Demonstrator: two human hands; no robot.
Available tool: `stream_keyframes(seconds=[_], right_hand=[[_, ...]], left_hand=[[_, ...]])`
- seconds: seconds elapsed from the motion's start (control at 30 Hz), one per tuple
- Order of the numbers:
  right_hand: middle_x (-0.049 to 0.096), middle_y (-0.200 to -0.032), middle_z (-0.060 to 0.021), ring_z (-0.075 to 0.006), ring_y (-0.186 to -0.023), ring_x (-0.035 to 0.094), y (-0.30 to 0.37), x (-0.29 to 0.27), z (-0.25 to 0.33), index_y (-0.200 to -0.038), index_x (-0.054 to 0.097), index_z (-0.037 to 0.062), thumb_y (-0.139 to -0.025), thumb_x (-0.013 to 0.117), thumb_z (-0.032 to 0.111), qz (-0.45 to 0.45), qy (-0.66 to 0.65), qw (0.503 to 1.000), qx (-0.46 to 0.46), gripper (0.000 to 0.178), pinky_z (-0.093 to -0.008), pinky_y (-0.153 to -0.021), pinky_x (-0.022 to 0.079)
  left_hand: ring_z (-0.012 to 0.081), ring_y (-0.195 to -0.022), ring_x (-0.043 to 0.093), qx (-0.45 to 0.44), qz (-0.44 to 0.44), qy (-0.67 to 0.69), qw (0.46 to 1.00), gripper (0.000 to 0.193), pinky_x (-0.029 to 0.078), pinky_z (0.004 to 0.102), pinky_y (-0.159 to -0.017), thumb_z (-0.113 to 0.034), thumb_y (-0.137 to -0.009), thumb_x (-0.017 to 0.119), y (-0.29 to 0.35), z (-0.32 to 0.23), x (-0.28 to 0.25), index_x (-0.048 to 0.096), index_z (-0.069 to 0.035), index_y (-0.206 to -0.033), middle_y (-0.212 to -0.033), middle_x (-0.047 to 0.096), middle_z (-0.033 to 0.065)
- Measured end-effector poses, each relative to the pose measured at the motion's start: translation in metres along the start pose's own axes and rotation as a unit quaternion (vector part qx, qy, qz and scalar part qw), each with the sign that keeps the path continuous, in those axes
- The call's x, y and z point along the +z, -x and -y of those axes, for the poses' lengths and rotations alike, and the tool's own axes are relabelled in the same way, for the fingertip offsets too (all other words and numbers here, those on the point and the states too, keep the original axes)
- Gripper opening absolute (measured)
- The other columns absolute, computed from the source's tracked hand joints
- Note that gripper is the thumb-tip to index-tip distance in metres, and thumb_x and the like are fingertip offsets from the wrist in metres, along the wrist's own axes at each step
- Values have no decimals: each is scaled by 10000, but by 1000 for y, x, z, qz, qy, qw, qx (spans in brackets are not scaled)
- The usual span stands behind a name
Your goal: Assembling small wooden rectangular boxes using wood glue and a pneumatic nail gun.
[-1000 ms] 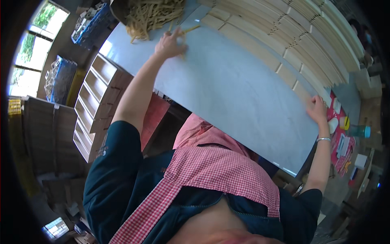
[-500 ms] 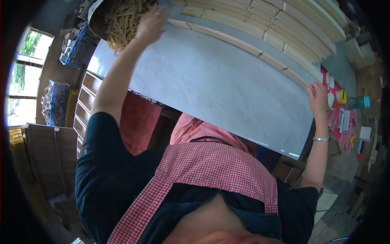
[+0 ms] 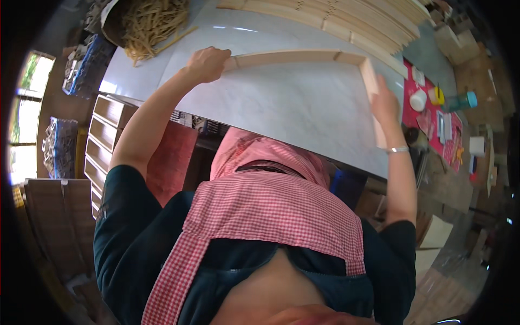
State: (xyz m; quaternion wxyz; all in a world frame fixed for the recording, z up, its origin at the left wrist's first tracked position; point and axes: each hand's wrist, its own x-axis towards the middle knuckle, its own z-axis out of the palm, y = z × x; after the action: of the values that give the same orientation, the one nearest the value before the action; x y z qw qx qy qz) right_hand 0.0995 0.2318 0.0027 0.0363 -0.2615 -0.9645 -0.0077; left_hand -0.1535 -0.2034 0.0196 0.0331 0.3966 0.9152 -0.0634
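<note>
A pale wooden strip (image 3: pixel 287 56) stands on edge on the grey-white tabletop, its right-hand section bent toward me at a corner. My left hand (image 3: pixel 207 65) is closed around the strip's left end, fingers curled over it. On the bent section, my right hand (image 3: pixel 385 105) grips from the outer side, slightly blurred by motion. The joint where the strip turns is visible just beyond my right hand.
Rows of flat wooden strips (image 3: pixel 352 21) lie along the far side. At far left a container holds thin wooden slats (image 3: pixel 154 27). Open wooden frames (image 3: pixel 103 132) are stacked left of the table. A teal bottle (image 3: pixel 460 101) and white cup (image 3: pixel 418 99) stand at right.
My left hand has left the slats and taken the strip's left end. The strip came nearer, away from the rows, and its right section is now bent toward me by my right hand.
</note>
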Motion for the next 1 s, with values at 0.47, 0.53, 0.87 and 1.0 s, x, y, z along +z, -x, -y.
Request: stream_keyframes(seconds=[0.47, 0.53, 0.87, 1.0], right_hand=[[729, -847, -146, -368, -760, 676, 32, -28, 93, -1028, 696, 49, -832, 661, 67, 96, -222, 938, -248, 200, -429, -706, 531], [717, -827, -122, -342, -743, 671, 41, -35, 117, -1001, 688, 49, -816, 698, 81, 87, -165, 941, -283, 188, -412, -679, 521], [637, -757, -14, -214, -707, 628, 52, -11, 175, -841, 648, 101, -792, 802, 203, -146, -138, 873, -444, 191, -364, -661, 506], [637, -765, -7, -199, -718, 623, 56, 4, 187, -813, 626, 115, -808, 802, 241, -85, -124, 876, -458, 217, -353, -682, 506]], left_hand=[[323, -870, 676, -180, 42, 422, 888, 477, 600, 413, -674, -86, -906, 519, 7, -16, 14, 570, -104, -1380, -1099, 690, 194], [314, -839, 665, -159, -10, 467, 870, 442, 602, 405, -642, -106, -922, 522, 8, -15, 23, 580, -104, -1359, -1080, 683, 196], [245, -788, 668, -143, -22, 433, 890, 380, 608, 373, -671, -155, -942, 579, 32, -12, 20, 607, -97, -1316, -1045, 693, 179], [238, -787, 674, -133, -39, 461, 876, 364, 606, 368, -677, -200, -961, 609, 36, -18, 31, 615, -97, -1310, -1027, 704, 174]])
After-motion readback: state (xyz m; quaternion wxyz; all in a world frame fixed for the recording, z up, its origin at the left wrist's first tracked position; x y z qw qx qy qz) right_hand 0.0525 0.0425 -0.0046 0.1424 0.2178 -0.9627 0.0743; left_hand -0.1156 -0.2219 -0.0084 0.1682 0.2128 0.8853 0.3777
